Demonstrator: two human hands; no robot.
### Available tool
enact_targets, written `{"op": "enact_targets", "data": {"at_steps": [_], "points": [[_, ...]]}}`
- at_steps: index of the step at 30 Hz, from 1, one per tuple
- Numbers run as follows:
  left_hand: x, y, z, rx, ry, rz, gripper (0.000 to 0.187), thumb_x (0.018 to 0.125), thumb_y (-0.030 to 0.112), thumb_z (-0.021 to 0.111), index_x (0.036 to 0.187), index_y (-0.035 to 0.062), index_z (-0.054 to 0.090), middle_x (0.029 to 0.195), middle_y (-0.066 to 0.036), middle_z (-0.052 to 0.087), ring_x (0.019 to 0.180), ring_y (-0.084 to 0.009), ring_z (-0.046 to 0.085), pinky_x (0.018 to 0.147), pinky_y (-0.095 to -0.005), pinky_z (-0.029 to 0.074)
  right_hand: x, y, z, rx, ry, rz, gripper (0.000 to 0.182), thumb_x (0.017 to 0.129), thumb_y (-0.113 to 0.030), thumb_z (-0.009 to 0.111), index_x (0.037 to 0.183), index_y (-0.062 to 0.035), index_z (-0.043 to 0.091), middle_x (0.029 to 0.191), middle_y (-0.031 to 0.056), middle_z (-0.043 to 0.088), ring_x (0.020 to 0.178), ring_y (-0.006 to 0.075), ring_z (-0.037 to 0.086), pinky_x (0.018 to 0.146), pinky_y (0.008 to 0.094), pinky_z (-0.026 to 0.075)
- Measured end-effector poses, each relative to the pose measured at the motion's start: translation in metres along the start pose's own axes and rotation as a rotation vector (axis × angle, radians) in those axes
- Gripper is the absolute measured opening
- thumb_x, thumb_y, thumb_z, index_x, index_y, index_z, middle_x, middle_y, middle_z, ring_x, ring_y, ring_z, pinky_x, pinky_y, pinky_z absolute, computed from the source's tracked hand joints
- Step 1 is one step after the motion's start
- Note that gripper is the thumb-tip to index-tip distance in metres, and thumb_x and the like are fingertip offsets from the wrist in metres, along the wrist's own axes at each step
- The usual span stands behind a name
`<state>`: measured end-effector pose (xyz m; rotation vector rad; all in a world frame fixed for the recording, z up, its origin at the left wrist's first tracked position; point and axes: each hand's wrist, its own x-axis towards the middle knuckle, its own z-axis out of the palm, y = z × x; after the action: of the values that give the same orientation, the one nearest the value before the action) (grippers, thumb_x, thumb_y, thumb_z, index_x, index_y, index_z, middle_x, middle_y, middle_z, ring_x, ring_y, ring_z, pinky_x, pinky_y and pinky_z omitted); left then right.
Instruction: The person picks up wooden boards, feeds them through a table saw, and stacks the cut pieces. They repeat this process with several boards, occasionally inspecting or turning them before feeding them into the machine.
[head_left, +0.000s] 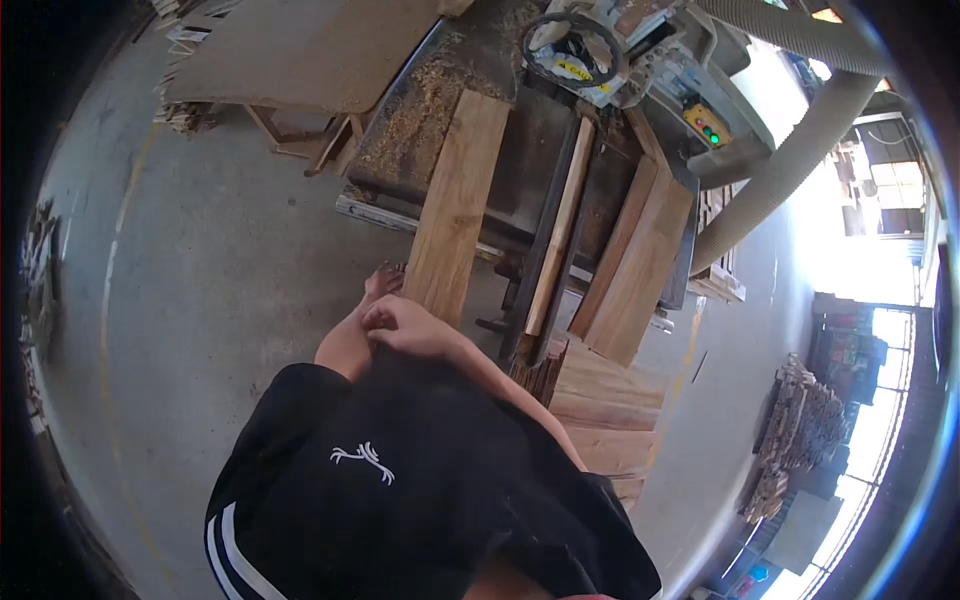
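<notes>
My left hand (385, 281) is beside the near left edge of a long wooden board (458, 200), its fingers apart; whether they touch the board is unclear. My right hand (400, 327) reaches across in front of my body, against my left forearm. Its fingers are curled in, and anything between them is too small to make out. The board lies slanted on a dark machine table (400, 150) covered in sawdust, its near end sticking out past the table edge.
Right of the board, a narrow wood strip (560, 225) lies between dark rails. Wider boards (640, 260) rest farther right, near stacked planks (605, 400). A black handwheel (526, 52), a control box with a green light (706, 126) and a thick hose (790, 160) stand beyond.
</notes>
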<state>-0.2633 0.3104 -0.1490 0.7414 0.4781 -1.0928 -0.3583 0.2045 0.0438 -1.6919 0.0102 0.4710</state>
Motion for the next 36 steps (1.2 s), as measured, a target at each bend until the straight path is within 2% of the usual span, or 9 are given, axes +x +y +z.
{"op": "enact_targets", "data": {"at_steps": [4, 7, 9, 14, 17, 21, 26, 32, 36], "points": [[-0.004, -0.005, -0.005, -0.026, 0.01, 0.007, 0.113, 0.091, 0.092, 0.043, 0.165, 0.0068, 0.042, 0.167, -0.02, 0.046, 0.146, -0.0422, 0.05, 0.123, -0.0573, 0.038, 0.0, -0.017, -0.001, 0.214, -0.061, -0.009, 0.019, 0.095, -0.011, 0.077, 0.108, 0.0027, 0.079, 0.127, 0.014, 0.072, 0.122, 0.0241, 0.068, 0.105, 0.0359, 0.053], [0.0, -0.008, -0.005, -0.049, 0.01, 0.007, 0.114, 0.09, 0.093, 0.044, 0.165, 0.0067, 0.042, 0.167, -0.02, 0.046, 0.147, -0.0424, 0.05, 0.123, -0.0574, 0.037, 0.018, 0.038, -0.004, -0.057, 0.064, 0.047, 0.025, 0.092, -0.015, 0.078, 0.11, 0.0016, 0.078, 0.128, 0.0158, 0.074, 0.107, 0.0291, 0.075, 0.094, 0.0379, 0.059], [-0.002, -0.008, -0.007, -0.048, 0.015, 0.015, 0.115, 0.09, 0.093, 0.044, 0.165, 0.0066, 0.042, 0.167, -0.02, 0.045, 0.147, -0.0425, 0.05, 0.123, -0.0575, 0.037, 0.016, 0.05, 0.005, -0.031, 0.046, 0.01, 0.022, 0.094, -0.013, 0.078, 0.11, 0.0026, 0.078, 0.126, 0.0139, 0.074, 0.113, 0.0251, 0.072, 0.1, 0.0375, 0.056], [-0.005, -0.006, -0.013, -0.05, 0.026, 0.018, 0.116, 0.089, 0.094, 0.044, 0.165, 0.0063, 0.042, 0.168, -0.021, 0.045, 0.148, -0.0428, 0.049, 0.124, -0.0576, 0.037, -0.009, -0.016, -0.007, 0.217, -0.15, -0.218, 0.025, 0.096, -0.012, 0.079, 0.114, 0.0054, 0.076, 0.128, 0.0128, 0.074, 0.119, 0.0195, 0.069, 0.102, 0.0347, 0.055], [-0.002, -0.006, -0.013, -0.043, 0.015, 0.014, 0.117, 0.089, 0.095, 0.044, 0.165, 0.0061, 0.042, 0.168, -0.021, 0.044, 0.148, -0.0429, 0.048, 0.124, -0.0577, 0.036, 0.008, 0.018, -0.009, 0.341, -0.185, -0.016, 0.028, 0.097, -0.015, 0.08, 0.115, 0.0054, 0.074, 0.126, 0.0118, 0.075, 0.116, 0.0181, 0.07, 0.1, 0.0335, 0.056], [0.019, 0.0, 0.009, -0.036, -0.032, 0.003, 0.119, 0.088, 0.096, 0.045, 0.165, 0.0059, 0.042, 0.168, -0.021, 0.044, 0.149, -0.0431, 0.048, 0.125, -0.0578, 0.036, 0.023, 0.071, -0.001, 0.056, 0.057, 0.087, 0.032, 0.093, -0.024, 0.082, 0.111, 0.0021, 0.077, 0.102, 0.0143, 0.081, 0.096, 0.0242, 0.077, 0.087, 0.037, 0.059], [0.029, 0.007, 0.022, -0.025, -0.064, -0.029, 0.12, 0.087, 0.097, 0.045, 0.165, 0.0056, 0.041, 0.169, -0.021, 0.043, 0.149, -0.0434, 0.047, 0.125, -0.058, 0.035, -0.003, 0.018, -0.009, -0.047, 0.03, -0.018, 0.029, 0.094, -0.022, 0.081, 0.11, 0.0014, 0.078, 0.112, 0.0146, 0.079, 0.103, 0.0237, 0.075, 0.091, 0.0364, 0.058], [0.033, 0.01, 0.015, -0.028, -0.078, -0.037, 0.122, 0.086, 0.098, 0.046, 0.166, 0.0053, 0.041, 0.17, -0.022, 0.042, 0.15, -0.0437, 0.046, 0.126, -0.0581, 0.034, -0.012, 0.015, -0.016, 0.275, -0.053, -0.081, 0.014, 0.099, -0.01, 0.077, 0.105, 0.0034, 0.078, 0.137, 0.0121, 0.069, 0.125, 0.0212, 0.066, 0.11, 0.0351, 0.05], [0.043, 0.008, 0.003, -0.062, -0.094, -0.123, 0.132, 0.08, 0.102, 0.045, 0.166, 0.0028, 0.038, 0.171, -0.023, 0.04, 0.152, -0.0443, 0.043, 0.127, -0.0581, 0.031, -0.001, 0.066, -0.01, 0.236, -0.04, 0.074, 0.032, 0.098, -0.01, 0.079, 0.125, 0.0035, 0.07, 0.134, 0.0101, 0.068, 0.127, 0.0214, 0.065, 0.111, 0.0344, 0.051]]}}
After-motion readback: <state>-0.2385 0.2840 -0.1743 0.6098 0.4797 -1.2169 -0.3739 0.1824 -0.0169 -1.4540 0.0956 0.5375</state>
